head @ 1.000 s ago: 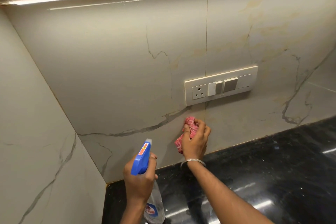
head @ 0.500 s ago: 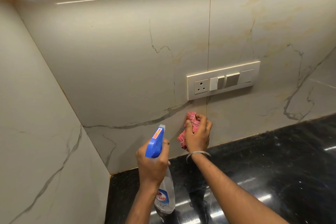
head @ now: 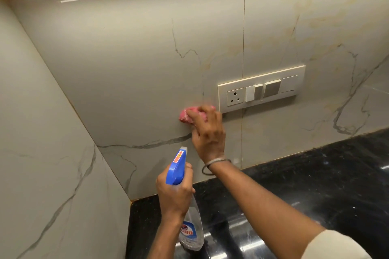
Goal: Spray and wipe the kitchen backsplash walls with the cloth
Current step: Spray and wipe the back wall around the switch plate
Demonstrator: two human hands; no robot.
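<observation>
The spray bottle [head: 192, 229] stands nearly upright, with its blue nozzle aimed up at the backsplash wall [head: 136, 69]. Its label shows "olin". The left hand [head: 174, 193] has its fingers curled round the bottle's neck. The right hand [head: 208, 134] presses the pink cloth [head: 186, 115] flat to the wall with its fingers close together. The switch plate [head: 261, 88] is just right of those fingers.

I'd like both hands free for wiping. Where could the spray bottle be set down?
Bare black countertop lies right of the right forearm, below the switch plate, up to the back wall. The corner strip between side wall and left hand is narrow. The right hand and cloth crowd the plate's left end.
</observation>
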